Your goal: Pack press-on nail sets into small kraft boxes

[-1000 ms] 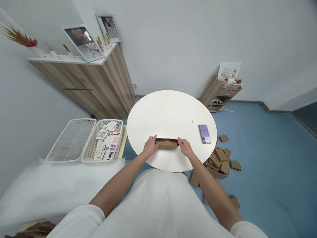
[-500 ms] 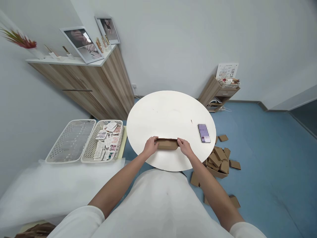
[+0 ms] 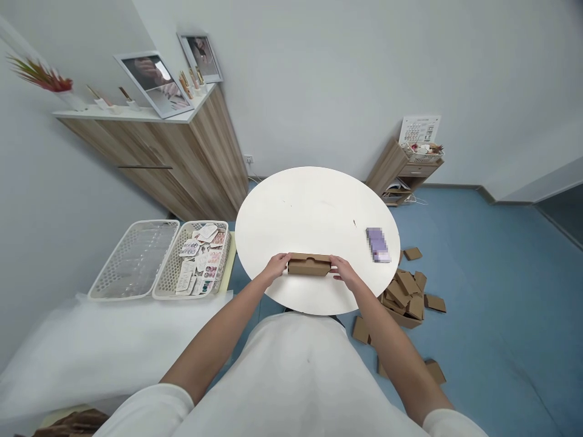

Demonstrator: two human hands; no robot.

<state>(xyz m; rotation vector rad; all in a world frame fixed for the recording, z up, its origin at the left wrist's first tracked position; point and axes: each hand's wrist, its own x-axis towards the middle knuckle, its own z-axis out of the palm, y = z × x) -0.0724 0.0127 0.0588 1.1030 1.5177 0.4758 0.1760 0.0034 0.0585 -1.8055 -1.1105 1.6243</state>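
A small brown cardboard box (image 3: 309,266) lies near the front of the round white table (image 3: 310,209), its long side toward me and a half-round thumb notch showing along its upper edge. My left hand (image 3: 277,267) grips the box's left end. At the right end, my right hand (image 3: 344,270) holds it with the fingers against the side. A purple item (image 3: 378,244), blurred by pixelation, lies on the table's right side. A tiny dark object (image 3: 354,223) is a little farther back.
Cardboard boxes (image 3: 405,294) are heaped on the blue floor to the right. On the left stand two white baskets, one holding printed packets (image 3: 200,258), the other clear plastic pieces (image 3: 141,258). Behind are a wooden cabinet (image 3: 182,164) and a small shelf (image 3: 401,173).
Half a second ago the box showed an open, smooth front; now its lid or flap is folded over and the notch shows. Both hands remain at its ends.
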